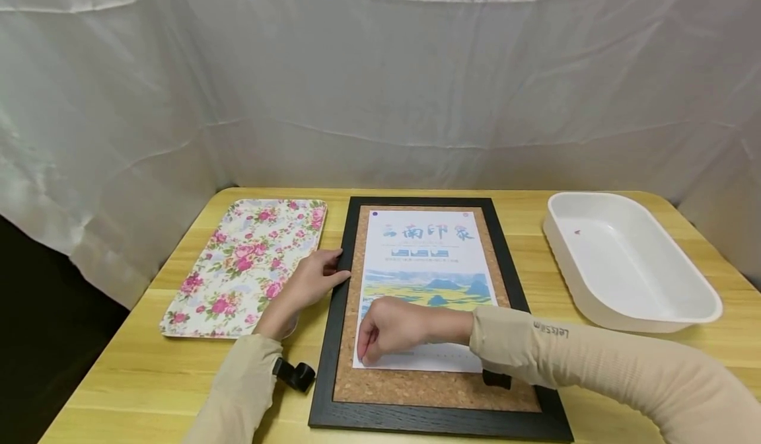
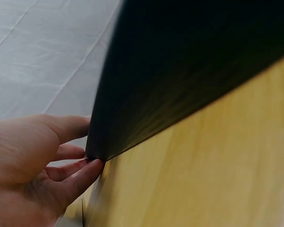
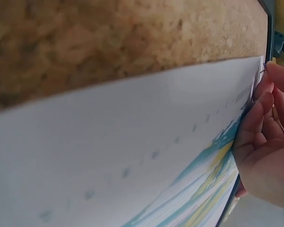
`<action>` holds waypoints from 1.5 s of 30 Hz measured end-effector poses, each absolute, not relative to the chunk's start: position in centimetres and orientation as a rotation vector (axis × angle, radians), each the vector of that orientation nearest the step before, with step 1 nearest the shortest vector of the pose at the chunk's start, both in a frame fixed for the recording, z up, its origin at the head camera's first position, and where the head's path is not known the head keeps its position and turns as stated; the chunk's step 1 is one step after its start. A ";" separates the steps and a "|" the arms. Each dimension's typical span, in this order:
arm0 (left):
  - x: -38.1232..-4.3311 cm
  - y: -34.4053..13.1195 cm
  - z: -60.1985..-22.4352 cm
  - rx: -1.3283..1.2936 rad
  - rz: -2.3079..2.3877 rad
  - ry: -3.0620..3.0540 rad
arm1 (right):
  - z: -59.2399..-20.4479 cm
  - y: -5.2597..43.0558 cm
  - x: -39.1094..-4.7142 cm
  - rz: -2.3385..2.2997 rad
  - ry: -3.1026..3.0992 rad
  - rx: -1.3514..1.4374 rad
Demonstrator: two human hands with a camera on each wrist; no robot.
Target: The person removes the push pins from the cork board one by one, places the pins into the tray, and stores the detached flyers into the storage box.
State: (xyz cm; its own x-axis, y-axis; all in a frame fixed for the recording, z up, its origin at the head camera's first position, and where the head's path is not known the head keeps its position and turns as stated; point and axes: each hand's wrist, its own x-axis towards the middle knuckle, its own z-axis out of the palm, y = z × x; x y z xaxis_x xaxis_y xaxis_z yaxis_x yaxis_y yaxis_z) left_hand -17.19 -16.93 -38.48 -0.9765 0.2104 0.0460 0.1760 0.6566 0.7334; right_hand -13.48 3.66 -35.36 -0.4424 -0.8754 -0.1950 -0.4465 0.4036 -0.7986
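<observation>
A framed cork board (image 1: 436, 388) with a black wooden rim lies on the table. On it is a white poster (image 1: 419, 232) with a landscape picture and blue lettering. My right hand (image 1: 392, 328) is at the poster's lower left corner, thumb and fingers pinching a small purple push pin (image 3: 264, 66). A purple push pin (image 1: 375, 213) sits at the poster's upper left corner, a pinkish one (image 1: 466, 215) at the upper right. My left hand (image 1: 312, 279) holds the black rim (image 2: 132, 109) by its left side with thumb and fingertips.
Left of the board lies a floral tray (image 1: 246, 256), partly under my left forearm. To the right stands a white plastic basin (image 1: 630, 259) with a small pink piece (image 1: 577, 232) in it. Pale cloth (image 1: 416, 87) hangs behind the wooden table (image 1: 113, 378).
</observation>
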 end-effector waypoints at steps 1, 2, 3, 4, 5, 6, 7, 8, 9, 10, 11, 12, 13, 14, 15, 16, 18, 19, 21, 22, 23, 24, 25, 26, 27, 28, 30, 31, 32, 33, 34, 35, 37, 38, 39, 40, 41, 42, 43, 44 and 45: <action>-17.2 -16.9 -38.5 0.326 1.243 2.819 | -35.3 3.7 -13.5 -0.909 2.034 -1.105; -17.2 -17.0 -38.5 0.324 1.244 2.820 | -35.4 3.7 -13.5 -0.918 2.016 -1.091; -17.2 -17.0 -38.5 0.320 1.243 2.820 | -35.3 3.8 -13.5 -0.926 1.998 -1.082; -17.2 -17.0 -38.5 0.318 1.243 2.821 | -35.3 3.8 -13.5 -0.937 1.979 -1.069; -17.2 -17.0 -38.6 0.317 1.243 2.821 | -35.3 3.9 -13.5 -0.949 1.962 -1.059; -17.1 -17.0 -38.6 0.316 1.242 2.821 | -35.3 4.0 -13.5 -0.965 1.947 -1.046; -17.1 -17.0 -38.6 0.315 1.242 2.822 | -35.3 4.1 -13.6 -0.978 1.934 -1.035; -17.1 -17.0 -38.6 0.313 1.242 2.821 | -35.4 4.2 -13.6 -0.991 1.924 -1.022; -17.1 -17.0 -38.6 0.311 1.245 2.818 | -35.3 4.3 -13.6 -0.997 1.919 -1.012; -17.1 -16.9 -38.6 0.311 1.246 2.817 | -35.4 4.4 -13.6 -0.999 1.919 -1.006; -17.1 -16.9 -38.7 0.310 1.248 2.815 | -35.4 4.5 -13.6 -1.001 1.922 -1.005; -17.1 -16.9 -38.7 0.307 1.250 2.813 | -35.3 4.6 -13.6 -1.008 1.923 -1.002; -17.1 -16.9 -38.7 0.305 1.253 2.811 | -35.3 4.6 -13.7 -1.009 1.931 -0.999; -17.2 -16.8 -38.6 0.309 1.254 2.811 | -35.3 4.7 -13.7 -1.013 1.941 -0.995; -17.1 -16.8 -38.6 0.315 1.256 2.811 | -35.3 4.8 -13.7 -1.016 1.953 -0.994; -17.2 -16.7 -38.6 0.322 1.257 2.812 | -35.2 4.8 -13.7 -1.022 1.967 -0.987; -17.2 -16.7 -38.6 0.329 1.262 2.812 | -35.1 5.0 -13.8 -1.042 1.989 -0.972; -17.2 -16.6 -38.5 0.334 1.264 2.814 | -35.1 5.1 -13.8 -1.051 2.001 -0.961; -17.2 -16.6 -38.5 0.337 1.264 2.819 | -35.1 5.4 -14.0 -1.075 2.013 -0.948; -17.2 -16.6 -38.5 0.334 1.263 2.820 | -35.2 5.5 -14.0 -1.086 2.019 -0.939; -17.2 -16.5 -38.5 0.331 1.260 2.823 | -35.2 5.7 -14.1 -1.097 2.022 -0.933; -17.3 -16.6 -38.5 0.332 1.254 2.828 | -35.2 5.8 -14.2 -1.105 2.029 -0.925; -17.2 -16.5 -38.4 0.335 1.247 2.831 | -35.2 5.9 -14.3 -1.111 2.035 -0.915; -17.3 -16.5 -38.4 0.331 1.244 2.831 | -35.2 6.1 -14.4 -1.111 2.047 -0.907; -17.3 -16.5 -38.4 0.327 1.241 2.831 | -35.2 6.2 -14.5 -1.108 2.063 -0.901; -17.3 -16.5 -38.4 0.325 1.239 2.831 | -35.2 6.3 -14.6 -1.108 2.075 -0.892; -17.3 -16.5 -38.3 0.322 1.232 2.832 | -35.1 6.6 -14.7 -1.102 2.102 -0.883; -17.3 -16.5 -38.3 0.316 1.233 2.830 | -35.1 6.7 -14.8 -1.100 2.116 -0.883; -17.3 -16.5 -38.3 0.307 1.235 2.828 | -35.0 6.8 -14.9 -1.103 2.124 -0.888; -17.3 -16.5 -38.2 0.305 1.232 2.829 | -35.0 6.9 -14.9 -1.107 2.132 -0.891; -17.3 -16.5 -38.2 0.304 1.230 2.831 | -35.0 7.0 -15.0 -1.115 2.137 -0.896; -17.3 -16.5 -38.2 0.302 1.228 2.831 | -34.9 7.2 -15.0 -1.125 2.140 -0.906; -17.2 -16.6 -38.2 0.296 1.224 2.830 | -34.9 7.4 -15.1 -1.146 2.148 -0.921; -17.2 -16.6 -38.2 0.298 1.221 2.831 | -34.9 7.6 -15.2 -1.157 2.152 -0.923; -17.2 -16.6 -38.2 0.300 1.218 2.832 | -34.9 7.7 -15.2 -1.161 2.161 -0.929; -17.1 -16.6 -38.2 0.301 1.216 2.833 | -34.9 7.8 -15.3 -1.166 2.170 -0.933; -17.1 -16.7 -38.2 0.300 1.215 2.831 | -35.0 8.0 -15.4 -1.168 2.180 -0.935; -17.1 -16.7 -38.2 0.299 1.215 2.831 | -34.9 8.1 -15.4 -1.170 2.190 -0.929; -17.0 -16.7 -38.2 0.297 1.217 2.830 | -34.9 8.3 -15.5 -1.167 2.202 -0.931; -17.0 -16.7 -38.3 0.300 1.215 2.833 | -34.9 8.4 -15.6 -1.164 2.215 -0.932; -17.0 -16.8 -38.3 0.302 1.215 2.835 | -34.9 8.6 -15.6 -1.158 2.227 -0.935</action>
